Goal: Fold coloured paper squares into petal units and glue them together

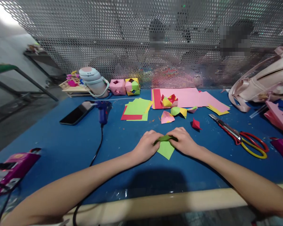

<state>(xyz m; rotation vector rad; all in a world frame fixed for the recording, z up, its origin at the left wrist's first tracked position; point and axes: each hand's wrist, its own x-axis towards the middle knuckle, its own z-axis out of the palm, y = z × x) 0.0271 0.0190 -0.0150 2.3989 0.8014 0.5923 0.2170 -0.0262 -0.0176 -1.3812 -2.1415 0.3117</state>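
Observation:
A green sheet of paper (166,150) lies near the front middle of the blue table, one point toward me and its far part folded over. My left hand (149,143) is closed on the left end of the fold. At the right end, my right hand (182,141) pinches the same paper, its fingers curled. Just beyond my hands sit a folded pink paper piece (167,117), a green and yellow folded piece (178,111) and a small red folded piece (196,124). The fingertips are partly hidden behind the paper.
Left of my hands are a blue glue gun (103,112), its cord, a phone (77,113) and stacked colored paper (137,109). Pink sheets (188,97) and paper balls (118,87) lie farther back. Scissors (253,144) and a box cutter (227,129) lie right. A perforated metal screen (122,44) stands behind.

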